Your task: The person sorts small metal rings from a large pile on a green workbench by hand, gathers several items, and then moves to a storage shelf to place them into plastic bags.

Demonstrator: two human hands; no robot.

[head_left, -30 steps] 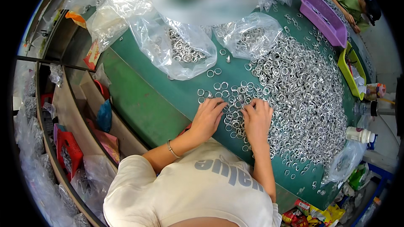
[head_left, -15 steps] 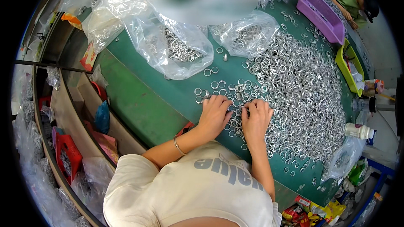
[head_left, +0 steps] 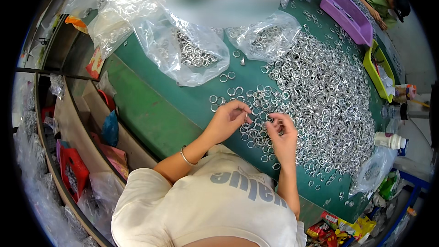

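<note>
The counter [head_left: 192, 98] lies bare in a band along its left edge, a free lane up to the large clear bag [head_left: 155, 55]; this and the smaller clear bag [head_left: 283, 23] block the way to the far edge. The ring heap [head_left: 324, 105] fills the right half, walled off by the purple basket [head_left: 342, 17] and lime basket [head_left: 377, 80]. Between left fingers [head_left: 238, 106] and right fingers [head_left: 284, 120], a narrow gap opens over loose rings [head_left: 259, 105].

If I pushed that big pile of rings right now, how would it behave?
The pile would probably slide and spread, since its rings lie loose. Each probably feels stiff, given its metallic shine. Being circular, some might roll if tipped on edge.
</note>
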